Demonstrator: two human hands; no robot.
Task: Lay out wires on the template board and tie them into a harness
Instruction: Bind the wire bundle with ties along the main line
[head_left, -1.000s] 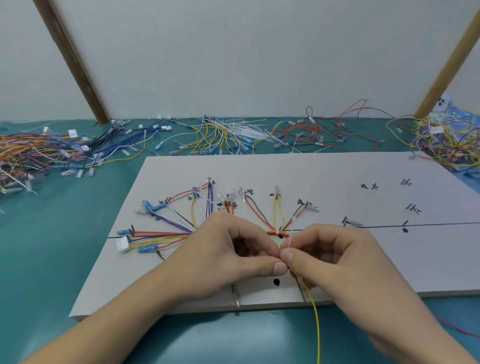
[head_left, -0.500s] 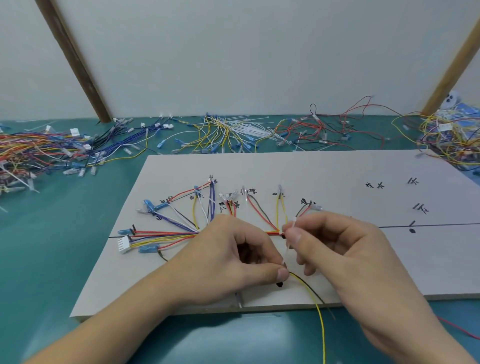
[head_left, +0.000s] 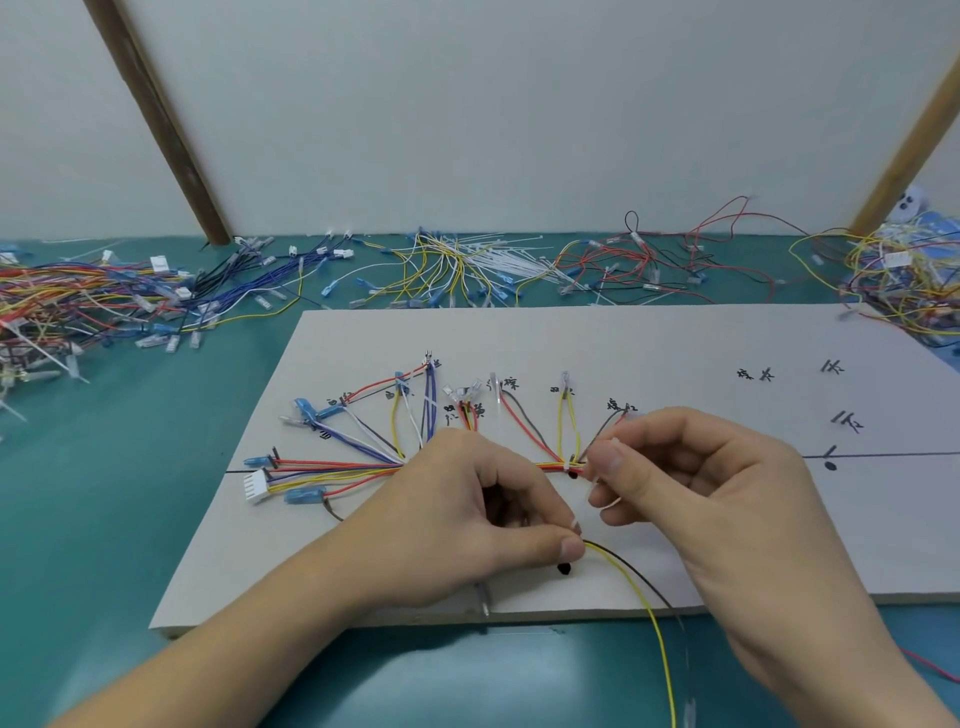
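On the grey rectangular template board, which lies on the teal bench, coloured wires fan out along the drawn line. The left hand pinches a yellow wire and a black wire. The right hand pinches a thin white cable tie at the bundle.

The template board carries handwritten black marks, all small and blurred. Short labels in what look like Chinese characters stand at the ends of the fanned wire branches; none can be read with certainty. More such marks sit on the bare right part of the board: one pair near the far edge, and two further right, each beginning with slanted strokes. A long black line crosses the board, with a tick and dot on it. No printed text, brand or number is legible.
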